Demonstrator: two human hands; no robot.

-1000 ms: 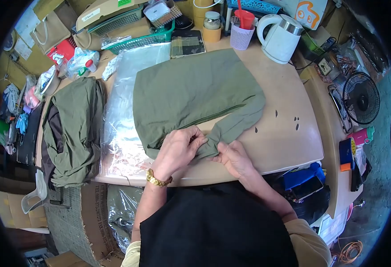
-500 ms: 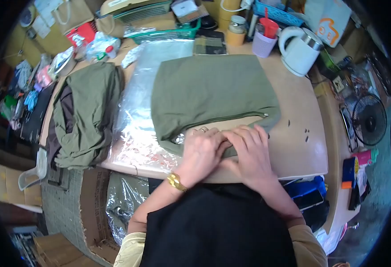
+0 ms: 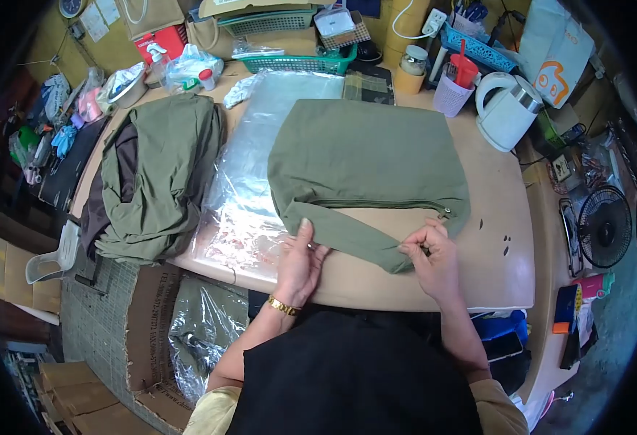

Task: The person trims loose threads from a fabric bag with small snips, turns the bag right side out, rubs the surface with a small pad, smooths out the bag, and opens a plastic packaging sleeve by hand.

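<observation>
An olive green fabric piece (image 3: 366, 148) lies flat on the table, with a zipper (image 3: 376, 204) along its lower part and a strap-like band (image 3: 347, 233) looping below it. My left hand (image 3: 302, 264), with a gold watch at the wrist, is at the band's left part, thumb up and fingers curled; whether it grips anything is hard to see. Pinched in my right hand (image 3: 431, 254) is the band's right part, near the zipper's end.
Clear plastic sheets (image 3: 249, 181) lie left of the fabric, beside a heap of green garments (image 3: 162, 167). At the back stand a green basket (image 3: 297, 64), a lilac cup (image 3: 451, 98) and a white kettle (image 3: 507, 112). A black fan (image 3: 603, 226) is at the right.
My hands were together at the band and have moved apart, left hand leftward and right hand rightward. The band now lies stretched out between them. The camera view has shifted.
</observation>
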